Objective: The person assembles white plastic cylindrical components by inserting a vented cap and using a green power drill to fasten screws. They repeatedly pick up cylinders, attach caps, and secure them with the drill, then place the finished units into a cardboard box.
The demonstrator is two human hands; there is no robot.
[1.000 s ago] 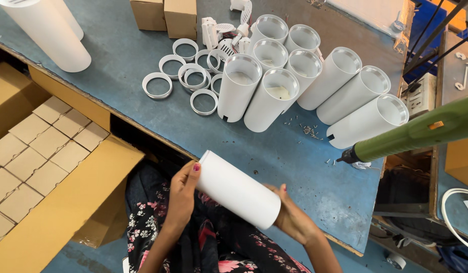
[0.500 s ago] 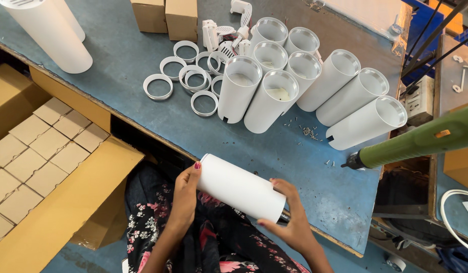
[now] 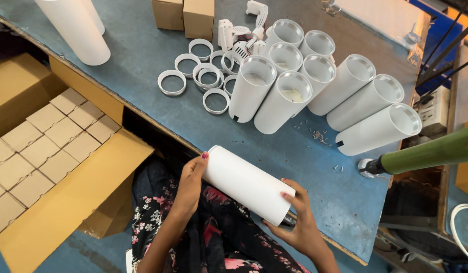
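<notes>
Holding a white cylinder [image 3: 249, 184] crosswise over my lap, I have it just off the near edge of the blue tabletop [image 3: 143, 76], its upper end overlapping that edge. My left hand [image 3: 189, 184] clasps the cylinder's left end, fingers [image 3: 201, 161] curled onto the rim. My right hand [image 3: 300, 222] grips the right end from below, fingers wrapped up around its end.

Across the middle of the tabletop stand and lean a cluster of open white tubes [image 3: 305, 86], packed touching one another, reaching toward the right edge. To their left lie white rings [image 3: 203, 76], loosely grouped. Between the tubes and the near edge is a bare blue strip with a few small screws [image 3: 320, 135]. A green tool handle [image 3: 426, 154] juts in from the right edge, near the right-hand corner. Two small cardboard boxes [image 3: 183, 12] sit at the far edge. Below the near-left edge, an open carton [image 3: 52, 146] holds rows of small folded boxes.
</notes>
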